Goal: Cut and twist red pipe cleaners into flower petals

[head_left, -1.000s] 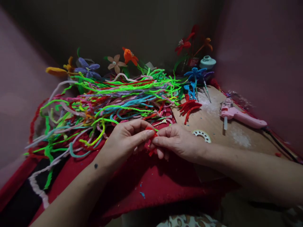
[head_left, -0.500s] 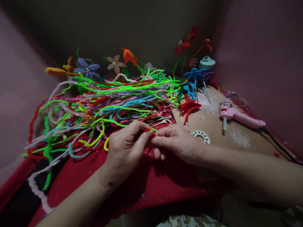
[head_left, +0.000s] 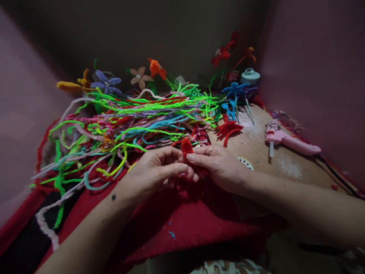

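Note:
Pinched between the thumb and fingers of my right hand (head_left: 215,161) is a red fuzzy pipe cleaner petal (head_left: 186,146), its rounded top standing up above the fingertips. My left hand (head_left: 162,165) curls in from the other side, closed around the petal's lower part, which the fingers mostly hide. Both hands meet over the red cloth (head_left: 176,220). Just beyond my right hand, several red petals (head_left: 229,129) lie in a bunch on the board. A white ring with dark holes (head_left: 245,163) is partly covered by my right wrist.
A big heap of coloured pipe cleaners (head_left: 154,114) spreads across the left and middle. Finished fuzzy flowers (head_left: 105,82) stand behind it. On the wooden board (head_left: 256,148) lies a pink glue gun (head_left: 293,140) with its cord. A pale blue bottle (head_left: 250,76) stands at the back right.
The red petal now stands upright in my right fingers, where before only a bit of red showed between both hands. My left hand has loosened and turned, its wrist shifting left.

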Motion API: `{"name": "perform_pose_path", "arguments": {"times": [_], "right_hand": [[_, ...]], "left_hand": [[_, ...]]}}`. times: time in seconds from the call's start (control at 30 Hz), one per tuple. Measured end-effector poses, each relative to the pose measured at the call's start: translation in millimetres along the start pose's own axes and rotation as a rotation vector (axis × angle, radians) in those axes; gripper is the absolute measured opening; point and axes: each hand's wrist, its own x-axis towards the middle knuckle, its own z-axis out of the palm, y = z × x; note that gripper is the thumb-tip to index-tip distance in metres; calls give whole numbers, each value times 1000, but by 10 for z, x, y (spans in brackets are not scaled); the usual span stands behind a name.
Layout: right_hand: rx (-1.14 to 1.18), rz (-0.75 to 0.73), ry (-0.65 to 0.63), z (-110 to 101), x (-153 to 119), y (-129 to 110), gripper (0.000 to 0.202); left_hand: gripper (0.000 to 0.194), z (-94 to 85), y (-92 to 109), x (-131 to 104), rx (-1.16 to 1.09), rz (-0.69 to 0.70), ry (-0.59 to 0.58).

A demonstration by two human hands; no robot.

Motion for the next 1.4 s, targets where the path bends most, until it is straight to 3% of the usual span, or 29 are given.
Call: {"name": "perform_pose_path", "arguments": {"times": [0.07, 0.17, 0.33, 0.4, 0.63, 0.8, 1.1, 1.23, 1.4], "right_hand": [[-38, -27, 40, -4, 1, 4, 23], [-217, -100, 123, -2, -13, 19, 29], [-438, -164, 208, 15, -32, 23, 26], [-439, -171, 213, 19, -32, 14, 24], [-152, -85, 190, 9, -23, 13, 24], [17, -97, 164, -5, -5, 60, 15], [-79, -136, 165, -11, -18, 63, 18], [-98, -136, 155, 5, -19, 49, 18], [51, -119, 182, 33, 2, 41, 10]], "left_hand": [[15, 14, -2, 6, 49, 8, 8], [13, 47, -50, -2, 165, 114, 112], [21, 129, -207, -54, 696, 633, 382], [25, 141, -219, -65, 778, 704, 411], [30, 75, -74, 11, 233, 236, 247], [26, 122, -126, 57, -91, 39, 174], [19, 151, -175, 88, -255, -4, 135], [17, 186, -169, 89, -268, 57, 202], [15, 223, -119, 55, -156, 126, 297]]}}
